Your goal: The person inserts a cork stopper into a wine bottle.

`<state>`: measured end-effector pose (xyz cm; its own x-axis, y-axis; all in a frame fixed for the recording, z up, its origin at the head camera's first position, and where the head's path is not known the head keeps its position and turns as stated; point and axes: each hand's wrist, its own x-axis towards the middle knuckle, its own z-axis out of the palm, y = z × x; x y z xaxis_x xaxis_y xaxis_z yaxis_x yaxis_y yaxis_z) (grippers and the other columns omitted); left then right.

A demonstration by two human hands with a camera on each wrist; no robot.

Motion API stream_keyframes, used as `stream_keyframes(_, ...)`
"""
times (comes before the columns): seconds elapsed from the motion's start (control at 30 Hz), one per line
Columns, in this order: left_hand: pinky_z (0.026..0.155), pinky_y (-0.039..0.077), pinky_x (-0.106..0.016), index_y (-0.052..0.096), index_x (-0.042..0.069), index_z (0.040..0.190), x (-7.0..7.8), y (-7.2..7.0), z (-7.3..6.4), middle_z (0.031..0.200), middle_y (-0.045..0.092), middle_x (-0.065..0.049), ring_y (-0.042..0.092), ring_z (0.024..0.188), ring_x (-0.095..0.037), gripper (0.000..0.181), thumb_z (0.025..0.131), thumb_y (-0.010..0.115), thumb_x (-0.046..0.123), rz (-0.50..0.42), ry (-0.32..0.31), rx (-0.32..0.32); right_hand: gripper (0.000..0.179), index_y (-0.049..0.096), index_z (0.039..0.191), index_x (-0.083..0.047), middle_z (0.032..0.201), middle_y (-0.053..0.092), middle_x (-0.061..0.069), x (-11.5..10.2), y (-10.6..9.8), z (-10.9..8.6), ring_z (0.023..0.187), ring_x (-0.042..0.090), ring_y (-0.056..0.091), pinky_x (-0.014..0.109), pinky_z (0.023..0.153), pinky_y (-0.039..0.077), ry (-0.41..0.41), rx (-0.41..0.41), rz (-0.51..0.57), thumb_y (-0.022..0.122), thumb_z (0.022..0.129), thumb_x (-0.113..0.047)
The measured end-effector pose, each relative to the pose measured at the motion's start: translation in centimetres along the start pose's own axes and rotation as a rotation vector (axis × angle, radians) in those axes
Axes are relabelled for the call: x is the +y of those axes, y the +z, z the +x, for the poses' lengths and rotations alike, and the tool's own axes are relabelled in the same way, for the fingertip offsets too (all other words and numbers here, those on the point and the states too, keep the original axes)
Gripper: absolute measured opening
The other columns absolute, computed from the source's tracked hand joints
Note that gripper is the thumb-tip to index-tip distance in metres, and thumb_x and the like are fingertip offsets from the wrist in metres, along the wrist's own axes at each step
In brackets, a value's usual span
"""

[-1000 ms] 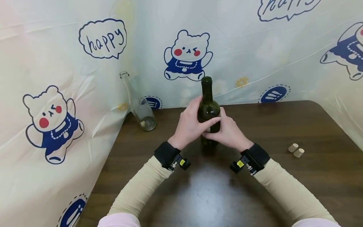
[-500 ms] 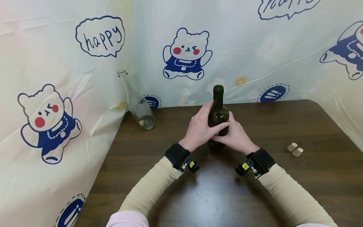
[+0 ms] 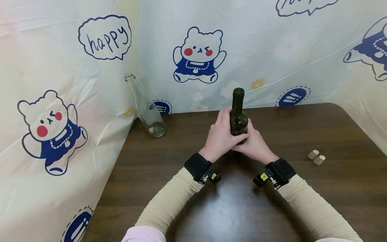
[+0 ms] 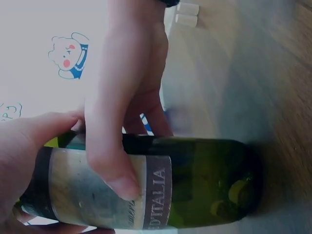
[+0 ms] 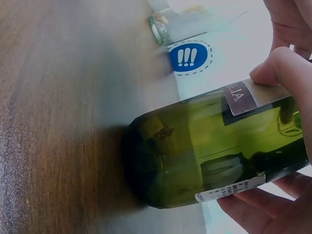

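In the head view, a dark green wine bottle [image 3: 239, 119] stands nearly upright between both hands, its neck open at the top. The left hand [image 3: 220, 136] grips the upper body, thumb across the front. Slightly lower, the right hand [image 3: 255, 143] holds the opposite side. A pale label with a dark band [image 4: 158, 192] shows in the left wrist view, and the right thumb [image 4: 114, 165] presses on it. Cork-like pieces [image 5: 158, 131] show through the glass near the base in the right wrist view. The base is close to the table, its far side hidden.
Two small corks [image 3: 316, 157] lie on the brown table [image 3: 281, 131] at the right. A clear glass bottle [image 3: 148, 111] with a small pale piece inside stands at the back left corner. A printed curtain [image 3: 157, 43] hangs behind and to the left.
Both hands have moved to the right across the table with the green bottle between them, more slowly over the last half second. The corks and clear bottle keep their places.
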<state>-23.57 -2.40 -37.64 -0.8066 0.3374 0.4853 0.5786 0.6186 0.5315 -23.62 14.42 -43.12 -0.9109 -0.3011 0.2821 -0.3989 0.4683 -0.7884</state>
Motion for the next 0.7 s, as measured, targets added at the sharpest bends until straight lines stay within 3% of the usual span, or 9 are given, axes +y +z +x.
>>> stream_keyframes(0.17,0.092,0.059,-0.044,0.034,0.006,0.154,0.2,0.1,0.0,0.144,0.051,-0.015,0.068,0.112,-0.028,0.095,0.081,0.083,0.041,0.016,-0.021,-0.004,0.103,0.019,0.161,-0.015,0.132,0.064,0.016,0.5,-0.3,-0.4,0.116,0.032,0.066,0.055,0.092,0.055,0.002,-0.041,0.001,0.084,0.083,-0.030)
stream_keyframes(0.27,0.091,0.060,-0.044,0.032,0.007,0.154,0.0,0.2,0.1,0.142,0.052,-0.015,0.069,0.111,-0.030,0.096,0.080,0.083,0.042,0.024,-0.026,0.001,0.093,0.029,0.157,-0.014,0.135,0.064,0.017,1.1,-0.9,-0.9,0.118,0.035,0.066,0.056,0.093,0.056,0.008,-0.094,-0.043,0.084,0.083,-0.025)
stream_keyframes(0.33,0.089,0.060,-0.043,0.032,0.007,0.154,-0.1,0.3,0.2,0.141,0.052,-0.015,0.070,0.110,-0.030,0.097,0.080,0.083,0.043,0.032,-0.026,0.003,0.077,0.043,0.150,-0.010,0.135,0.065,0.017,1.7,-1.8,-1.4,0.122,0.037,0.064,0.058,0.096,0.054,0.017,-0.119,-0.122,0.082,0.085,-0.021)
stream_keyframes(0.5,0.086,0.062,-0.042,0.032,0.008,0.154,-0.1,0.4,0.2,0.140,0.052,-0.014,0.071,0.108,-0.029,0.097,0.080,0.083,0.045,0.048,-0.045,0.004,0.049,0.065,0.131,-0.004,0.131,0.067,0.021,3.2,-6.0,-3.4,0.123,0.043,0.059,0.064,0.099,0.047,0.087,-0.102,-0.385,0.078,0.087,-0.022)
stream_keyframes(0.67,0.085,0.062,-0.043,0.033,0.008,0.154,0.0,0.5,0.2,0.139,0.053,-0.014,0.071,0.107,-0.029,0.097,0.079,0.083,0.045,0.063,-0.056,0.005,0.059,0.062,0.134,0.002,0.136,0.059,0.034,5.1,-11.4,-5.9,0.122,0.053,0.053,0.070,0.096,0.043,0.216,-0.047,-0.543,0.078,0.088,-0.031)
stream_keyframes(0.7,0.086,0.062,-0.043,0.033,0.008,0.154,0.0,0.6,0.2,0.139,0.054,-0.014,0.071,0.107,-0.029,0.097,0.079,0.083,0.045,0.063,-0.054,0.005,0.062,0.060,0.135,0.003,0.136,0.057,0.036,5.5,-12.4,-6.4,0.116,0.053,0.056,0.071,0.093,0.044,0.250,-0.042,-0.563,0.078,0.088,-0.033)
